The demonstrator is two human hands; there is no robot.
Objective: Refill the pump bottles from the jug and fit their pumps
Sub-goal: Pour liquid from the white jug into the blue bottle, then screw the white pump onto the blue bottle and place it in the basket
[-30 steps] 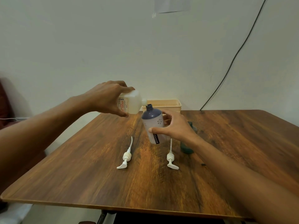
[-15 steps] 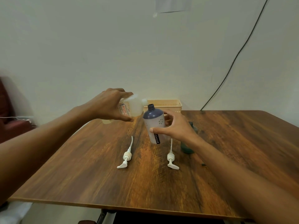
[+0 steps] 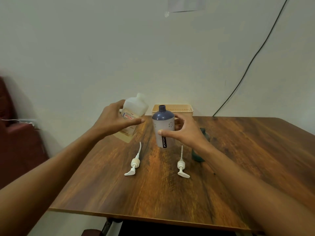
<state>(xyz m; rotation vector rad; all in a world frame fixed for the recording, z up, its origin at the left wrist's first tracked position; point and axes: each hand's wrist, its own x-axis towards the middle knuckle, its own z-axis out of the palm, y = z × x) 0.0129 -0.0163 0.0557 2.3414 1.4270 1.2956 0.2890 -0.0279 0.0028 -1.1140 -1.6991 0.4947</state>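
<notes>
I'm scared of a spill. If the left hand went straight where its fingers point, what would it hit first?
The left hand, holding the jug, would probably meet the blue-topped bottle first, though depth is unclear.

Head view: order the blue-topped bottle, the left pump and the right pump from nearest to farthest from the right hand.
1. The blue-topped bottle: upright mid-table, gripped by the right hand.
2. The right pump: lying on the table just in front of that hand, on the person's side.
3. The left pump: lying further left, on the bottle's other side.
</notes>
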